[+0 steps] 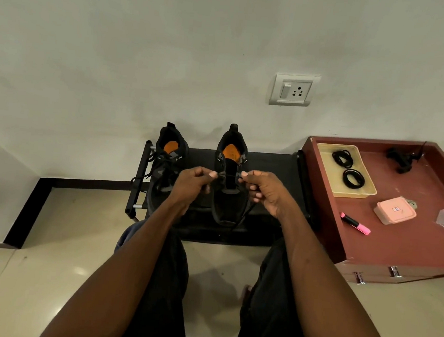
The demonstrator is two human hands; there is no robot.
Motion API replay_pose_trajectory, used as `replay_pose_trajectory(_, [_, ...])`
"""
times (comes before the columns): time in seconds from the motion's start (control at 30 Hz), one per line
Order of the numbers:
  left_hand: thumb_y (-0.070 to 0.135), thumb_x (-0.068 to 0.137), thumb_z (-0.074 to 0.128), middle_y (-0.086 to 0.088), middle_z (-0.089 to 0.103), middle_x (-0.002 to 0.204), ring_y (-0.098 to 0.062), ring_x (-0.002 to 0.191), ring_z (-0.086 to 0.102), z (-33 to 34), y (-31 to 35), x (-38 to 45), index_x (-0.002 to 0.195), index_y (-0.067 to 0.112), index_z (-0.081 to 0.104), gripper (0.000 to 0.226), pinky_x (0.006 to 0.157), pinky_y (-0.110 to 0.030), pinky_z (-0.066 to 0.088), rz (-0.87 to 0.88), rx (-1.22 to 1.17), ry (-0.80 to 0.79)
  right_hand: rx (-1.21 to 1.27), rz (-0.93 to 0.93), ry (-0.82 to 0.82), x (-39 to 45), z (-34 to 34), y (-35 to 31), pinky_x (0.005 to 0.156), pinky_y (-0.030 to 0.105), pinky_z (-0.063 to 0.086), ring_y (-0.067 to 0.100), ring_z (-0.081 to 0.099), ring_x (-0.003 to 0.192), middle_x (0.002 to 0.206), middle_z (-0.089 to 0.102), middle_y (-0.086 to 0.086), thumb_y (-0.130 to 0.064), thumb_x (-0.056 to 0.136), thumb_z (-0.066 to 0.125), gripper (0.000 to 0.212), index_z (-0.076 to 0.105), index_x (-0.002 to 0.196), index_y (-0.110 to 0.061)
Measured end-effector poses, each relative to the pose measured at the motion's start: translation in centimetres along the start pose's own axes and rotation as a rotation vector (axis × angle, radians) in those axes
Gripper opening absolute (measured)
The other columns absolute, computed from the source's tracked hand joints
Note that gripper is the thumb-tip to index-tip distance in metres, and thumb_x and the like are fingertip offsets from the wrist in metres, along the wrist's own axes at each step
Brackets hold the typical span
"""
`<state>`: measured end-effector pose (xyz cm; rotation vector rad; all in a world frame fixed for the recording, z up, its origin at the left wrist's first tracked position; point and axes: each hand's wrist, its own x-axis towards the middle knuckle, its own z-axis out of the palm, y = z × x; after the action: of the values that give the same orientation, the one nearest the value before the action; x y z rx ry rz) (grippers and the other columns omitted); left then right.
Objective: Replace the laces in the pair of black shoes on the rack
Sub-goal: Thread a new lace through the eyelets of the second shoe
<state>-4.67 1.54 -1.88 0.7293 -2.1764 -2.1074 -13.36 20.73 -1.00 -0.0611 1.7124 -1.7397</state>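
Black lace (pixel 228 174) taut across right shoe (pixel 229 185); left hand (pixel 192 183), right hand (pixel 263 190) pinching its ends

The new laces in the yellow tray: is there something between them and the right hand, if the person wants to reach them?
Nothing visible blocks the way. The coiled laces lie uncovered in the yellow tray. The right hand, though, is pinching the lace on the right shoe, as is the left hand.

Small white logo on left shoe (pixel 167 169) tongue — unreadable, no other text
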Motion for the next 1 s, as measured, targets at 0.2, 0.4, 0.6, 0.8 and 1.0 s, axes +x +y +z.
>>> replay_pose_trajectory(0.2, [0.007, 0.095, 0.055, -0.002, 0.059, 0.072, -0.015, 0.067, 0.054, -2.4, -0.9, 0.6, 0.071, 0.015, 0.059, 0.026, 0.062, -0.03, 0.045, -0.099, 0.129, 0.537, 0.021, -0.007, 0.166, 1.0, -1.2, 0.3, 0.047, 0.023, 0.033, 0.009, 0.042, 0.051, 0.069, 0.055, 0.003, 0.003, 0.098, 0.044, 0.024, 0.067, 0.095, -0.003])
replay_pose_trajectory(0.4, [0.005, 0.092, 0.055, -0.013, 0.049, 0.123, -0.02, 0.089, 0.056, -2.7, -0.3, 0.5, 0.111, -0.002, 0.062, 0.021, 0.06, -0.018, 0.04, -0.208, 0.219, 0.89, -0.13, 0.098, 0.291, 1.6, -1.6, 1.2, 0.048, 0.022, 0.044, 0.011, 0.056, 0.055, 0.077, 0.069, 0.009, 0.004, 0.096, 0.053, 0.016, 0.066, 0.091, -0.004])
replay_pose_trajectory(0.6, [0.014, 0.091, 0.066, -0.005, 0.041, 0.145, -0.019, 0.129, 0.044, -0.4, -0.3, 0.3, 0.139, 0.018, 0.047, 0.051, 0.108, -0.037, 0.044, 0.164, 0.351, 0.527, -0.365, -0.02, 0.258, 1.3, -0.6, 1.6, 0.046, 0.021, 0.037, 0.011, 0.05, 0.052, 0.068, 0.065, 0.004, -0.012, 0.095, 0.065, 0.013, 0.072, 0.086, -0.007])
replay_pose_trajectory(0.8, [0.028, 0.092, 0.07, 0.002, 0.068, 0.12, -0.01, 0.112, 0.064, 2.7, -1.5, 0.2, 0.13, 0.018, 0.058, 0.041, 0.101, -0.033, 0.05, 0.153, 0.292, -0.127, -0.211, -0.08, 0.003, 0.9, 1.9, 0.7, 0.049, 0.025, 0.049, 0.017, 0.064, 0.058, 0.079, 0.068, 0.016, 0.002, 0.098, 0.054, 0.012, 0.06, 0.109, 0.003])
replay_pose_trajectory(1.0, [0.01, 0.097, 0.062, -0.008, 0.075, 0.085, -0.014, 0.076, 0.071, 2.7, -1.6, 0.7, 0.099, 0.01, 0.07, 0.008, 0.075, -0.026, 0.057, 0.105, 0.161, -0.045, -0.239, -0.13, 0.134, 1.4, 1.5, 1.1, 0.048, 0.022, 0.043, 0.012, 0.057, 0.053, 0.069, 0.065, 0.012, -0.003, 0.091, 0.068, 0.005, 0.068, 0.09, 0.002])
